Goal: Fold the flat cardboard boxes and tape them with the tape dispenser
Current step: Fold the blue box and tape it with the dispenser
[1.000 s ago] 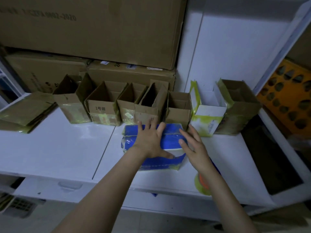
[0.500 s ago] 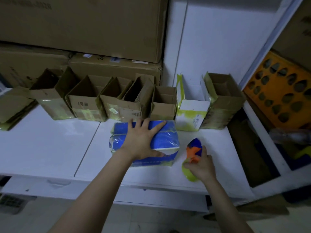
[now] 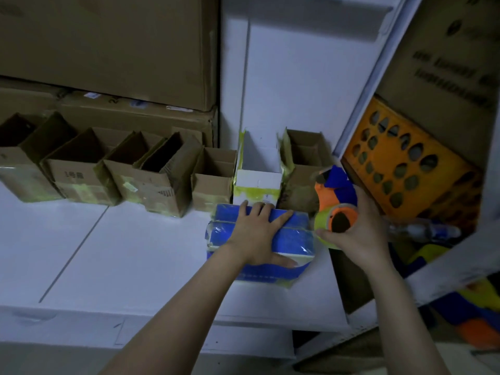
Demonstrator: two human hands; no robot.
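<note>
A blue box [image 3: 295, 236] with yellow tape along its edges lies on the white table [image 3: 121, 253]. My left hand [image 3: 257, 234] presses flat on its top, fingers spread. My right hand [image 3: 357, 234] grips an orange and blue tape dispenser [image 3: 335, 204] with a roll of yellow tape, held at the box's right end. The tape roll touches or nearly touches the box's right edge.
A row of open, taped cardboard boxes [image 3: 151, 180] and one white box [image 3: 257, 182] stands behind the blue box. Large cartons [image 3: 108, 50] are stacked at the back. An orange perforated crate [image 3: 405, 166] leans at the right, beyond the table's edge.
My right hand has lifted the tape dispenser from the table's front and brought it up to the blue box's right end. My left hand stays pressed on the box.
</note>
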